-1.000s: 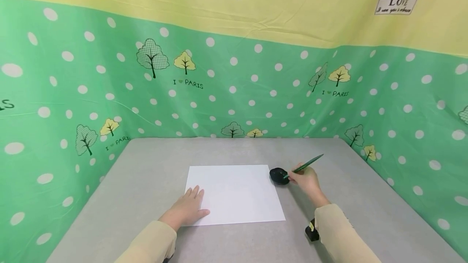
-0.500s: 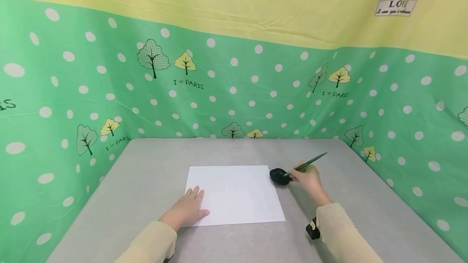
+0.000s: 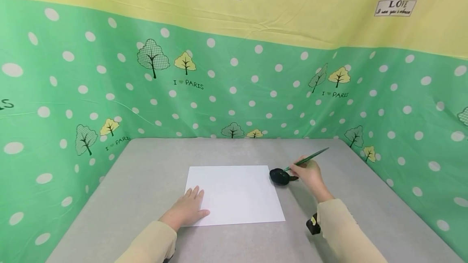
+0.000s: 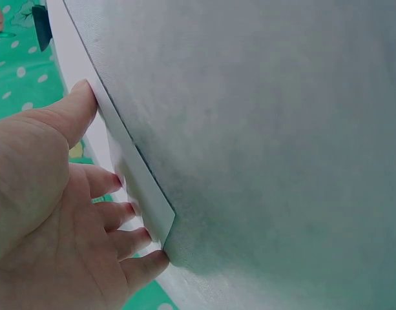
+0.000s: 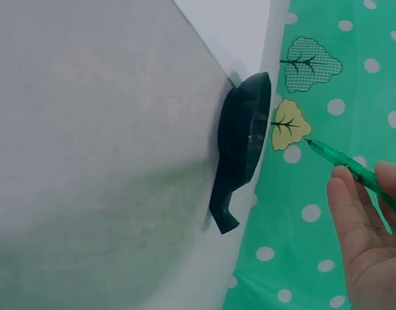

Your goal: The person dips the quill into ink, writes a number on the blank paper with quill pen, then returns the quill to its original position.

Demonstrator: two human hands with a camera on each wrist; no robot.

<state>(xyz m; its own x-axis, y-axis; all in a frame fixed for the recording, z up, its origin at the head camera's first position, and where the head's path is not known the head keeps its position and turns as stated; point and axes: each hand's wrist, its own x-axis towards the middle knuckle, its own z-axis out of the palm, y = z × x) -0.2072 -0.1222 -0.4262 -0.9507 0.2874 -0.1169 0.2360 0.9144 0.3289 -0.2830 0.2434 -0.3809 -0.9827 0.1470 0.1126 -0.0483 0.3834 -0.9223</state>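
My left hand (image 3: 186, 209) lies flat with spread fingers on the left edge of a blank white sheet of paper (image 3: 234, 194); in the left wrist view, its fingertips rest along the sheet (image 4: 143, 187). With thumb and fingers my right hand (image 3: 308, 173) pinches a slim green see-through dip pen (image 3: 310, 157). The pen's dark tip hangs just over the far side of a small black dish (image 3: 279, 177) with a short handle. In the right wrist view, the pen (image 5: 343, 161) points toward the dish (image 5: 246, 129), apart from it.
The dish stands at the sheet's right edge on the grey table (image 3: 153, 157). A small black object with a yellow label (image 3: 313, 225) shows beside the right sleeve. A green polka-dot cloth (image 3: 234, 88) hangs behind and at both sides.
My right hand has raised the pen from inside the black dish, up and slightly right, so the dish's handle shows more. My left hand and the sheet have stayed put.
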